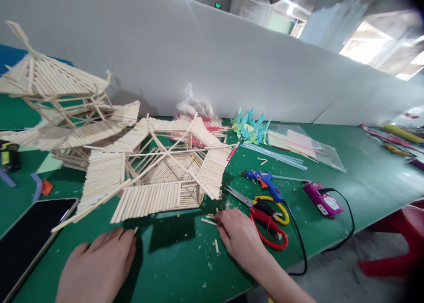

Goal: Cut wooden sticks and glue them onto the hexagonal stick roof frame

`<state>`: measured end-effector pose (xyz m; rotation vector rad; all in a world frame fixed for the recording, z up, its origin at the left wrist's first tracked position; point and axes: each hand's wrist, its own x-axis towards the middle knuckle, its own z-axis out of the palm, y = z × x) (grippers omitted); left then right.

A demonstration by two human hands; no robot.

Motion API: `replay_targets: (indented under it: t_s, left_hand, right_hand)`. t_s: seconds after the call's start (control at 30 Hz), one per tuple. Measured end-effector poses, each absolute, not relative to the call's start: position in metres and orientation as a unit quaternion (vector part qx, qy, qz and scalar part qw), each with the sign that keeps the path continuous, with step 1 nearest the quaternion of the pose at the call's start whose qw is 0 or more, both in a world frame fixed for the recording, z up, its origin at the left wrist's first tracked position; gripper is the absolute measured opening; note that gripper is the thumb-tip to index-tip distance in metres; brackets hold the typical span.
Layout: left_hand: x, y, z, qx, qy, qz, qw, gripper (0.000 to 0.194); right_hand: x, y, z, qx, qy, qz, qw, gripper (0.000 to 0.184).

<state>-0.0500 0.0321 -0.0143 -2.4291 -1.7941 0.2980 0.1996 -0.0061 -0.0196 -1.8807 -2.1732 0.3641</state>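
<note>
My left hand (99,265) is closed at the lower left, and the end of a short wooden stick (135,230) pokes out from its fingers. Beyond it stands a model frame (150,201) of thin wooden sticks, with slatted roof panels around an open middle and long sticks crossing over the top. My right hand (240,236) rests on the table, fingertips pinched together at a few cut stick pieces (209,222); what lies between them is hidden. Just right of it are red-handled scissors or cutters (270,225) and a yellow-handled tool (281,212).
A taller stick model (66,77) stands at the left, behind a phone (29,245). A blue glue gun (265,181) lies near clear glue sticks (274,155), with a purple box (323,199) and cable to the right. Turquoise paper foliage (251,126) sits by the grey partition (198,51).
</note>
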Motion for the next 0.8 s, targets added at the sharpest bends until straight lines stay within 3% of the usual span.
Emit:
replay_targets:
  t_s: [0.2, 0.43, 0.63, 0.8]
  left_hand:
    - [-0.008, 0.021, -0.012, -0.863, -0.495, 0.091, -0.031, 0.032]
    - [0.016, 0.025, -0.021, -0.868, -0.496, 0.031, -0.010, 0.029]
    - [0.007, 0.025, -0.026, -0.868, -0.496, -0.033, 0.008, 0.026]
    - [-0.002, 0.016, -0.028, -0.863, -0.485, -0.140, 0.031, 0.025]
  right_hand:
    - [0.193, -0.001, -0.003, -0.639, -0.760, 0.111, 0.031, 0.016]
    - [0.187, 0.005, -0.001, -0.606, -0.787, 0.115, -0.013, 0.020]
    - [0.192, 0.004, -0.007, -0.611, -0.775, 0.154, 0.046, 0.025]
    - [0.204, 0.002, -0.004, -0.632, -0.717, 0.238, 0.175, 0.016]
